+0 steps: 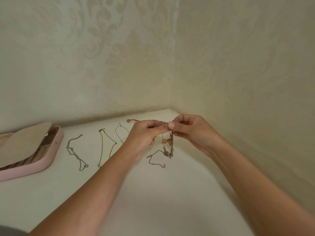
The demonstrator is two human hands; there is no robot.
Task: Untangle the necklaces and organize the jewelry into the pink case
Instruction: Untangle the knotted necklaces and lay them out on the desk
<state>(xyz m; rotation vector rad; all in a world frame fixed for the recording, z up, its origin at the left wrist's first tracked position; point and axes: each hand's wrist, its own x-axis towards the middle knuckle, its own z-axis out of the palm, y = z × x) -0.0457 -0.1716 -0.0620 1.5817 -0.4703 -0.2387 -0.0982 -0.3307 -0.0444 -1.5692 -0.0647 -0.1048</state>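
The scene is lit softly and evenly, and a warm, slightly greenish-yellow cast is laid over everything. The white tabletop (162,193) is rendered matte, dimmer toward the bottom of the frame. Faint, diffuse shadows are thrown beneath the forearms (102,176), and a darker band is formed along the foot of the patterned wall (85,74). Straight lines are bowed by the wide-angle lens, most strongly at the edges. The left hand (143,133), right hand (190,132) and tangled chains (171,145) are slightly softened by blur
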